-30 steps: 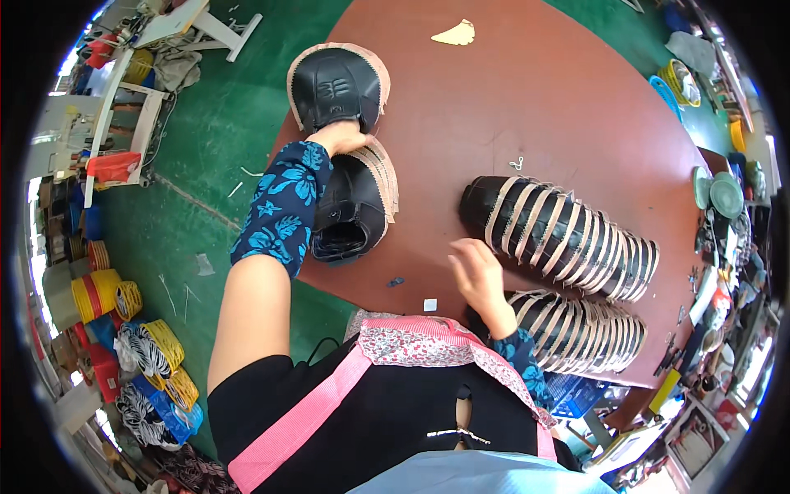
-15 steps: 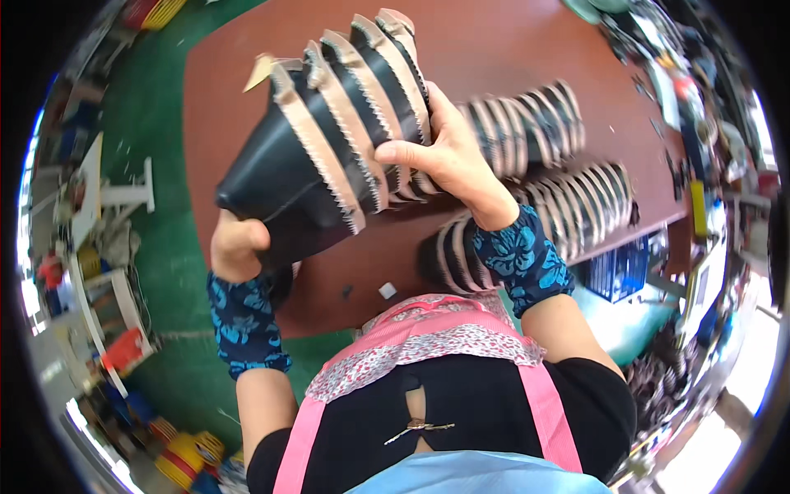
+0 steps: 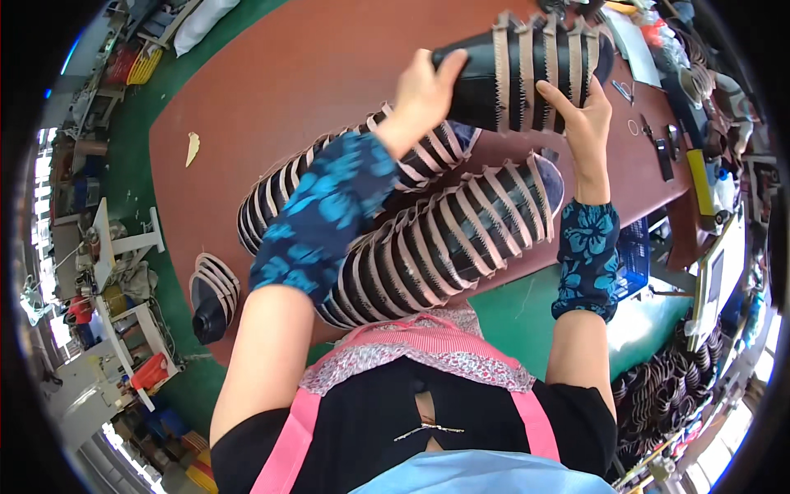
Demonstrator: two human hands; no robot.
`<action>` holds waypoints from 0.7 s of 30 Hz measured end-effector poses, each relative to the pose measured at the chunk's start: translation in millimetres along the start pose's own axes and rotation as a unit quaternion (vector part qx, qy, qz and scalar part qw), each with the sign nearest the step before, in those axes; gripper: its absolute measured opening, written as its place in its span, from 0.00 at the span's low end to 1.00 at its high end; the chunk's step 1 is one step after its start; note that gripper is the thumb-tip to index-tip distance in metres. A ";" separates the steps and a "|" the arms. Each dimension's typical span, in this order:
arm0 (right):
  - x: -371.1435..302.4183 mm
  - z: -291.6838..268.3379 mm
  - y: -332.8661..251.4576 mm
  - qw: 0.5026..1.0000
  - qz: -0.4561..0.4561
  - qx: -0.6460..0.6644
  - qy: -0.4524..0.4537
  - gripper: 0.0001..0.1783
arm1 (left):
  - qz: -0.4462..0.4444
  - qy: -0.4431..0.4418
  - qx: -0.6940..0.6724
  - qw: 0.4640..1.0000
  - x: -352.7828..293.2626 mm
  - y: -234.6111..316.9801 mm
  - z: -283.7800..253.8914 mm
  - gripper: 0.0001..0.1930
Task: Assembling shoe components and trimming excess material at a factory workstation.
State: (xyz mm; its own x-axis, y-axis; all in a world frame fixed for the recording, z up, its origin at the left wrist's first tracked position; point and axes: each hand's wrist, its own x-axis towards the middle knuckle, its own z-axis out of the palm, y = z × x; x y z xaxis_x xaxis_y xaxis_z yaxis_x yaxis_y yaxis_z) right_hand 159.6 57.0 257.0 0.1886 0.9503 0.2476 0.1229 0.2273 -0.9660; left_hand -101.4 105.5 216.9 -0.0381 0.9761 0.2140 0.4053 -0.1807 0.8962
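Observation:
I hold a short stack of nested black shoe uppers (image 3: 481, 89) with tan, jagged-edged bands, raised over the far right of the table. My left hand (image 3: 429, 95) grips its narrow dark end, thumb on top. Around the banded part closes my right hand (image 3: 583, 123), its thumb lying across the bands. Below my hands lie two long rows of similar nested uppers, a nearer row (image 3: 444, 239) and a farther row (image 3: 276, 193); my left forearm hides part of both. A smaller nested stack (image 3: 216, 296) rests at the table's left edge.
The large reddish-brown table (image 3: 271, 90) carries a pale scrap (image 3: 192, 148) on its left side. Scissors (image 3: 623, 90) and black tools (image 3: 661, 156) lie along the right edge. A blue crate (image 3: 634, 255) stands below that edge, with a dark heap of banded pieces (image 3: 671, 391) nearer me.
The held stack has swung from the left across to the far right, its narrow end still pointing left. My left arm now reaches over the rows. The view has shifted too.

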 end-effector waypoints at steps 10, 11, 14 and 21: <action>83.0 -41.3 209.1 0.980 0.148 -0.046 -0.126 0.34 | 0.014 -0.110 0.372 0.922 7.4 -122.9 92.1 0.37; 77.7 -44.6 219.2 0.976 0.142 -0.092 -0.137 0.33 | -0.001 -0.139 0.342 0.930 -9.8 -103.8 79.3 0.38; 55.2 47.3 223.6 0.970 0.128 -0.080 -0.189 0.32 | -0.015 -0.089 0.313 0.945 -92.2 -129.8 -55.6 0.38; 63.4 -6.6 270.9 0.952 -0.001 -0.262 -0.157 0.41 | -0.076 0.110 0.375 0.918 -290.8 -140.9 -198.3 0.43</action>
State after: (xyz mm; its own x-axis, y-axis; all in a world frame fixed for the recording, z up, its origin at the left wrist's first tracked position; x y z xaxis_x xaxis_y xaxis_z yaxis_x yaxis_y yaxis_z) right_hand 211.3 177.3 11.5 -0.1023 0.9855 0.1356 0.6083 0.1699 -0.7753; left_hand -328.6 -176.8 105.5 -0.2957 0.9203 0.2560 0.8911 0.1692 0.4210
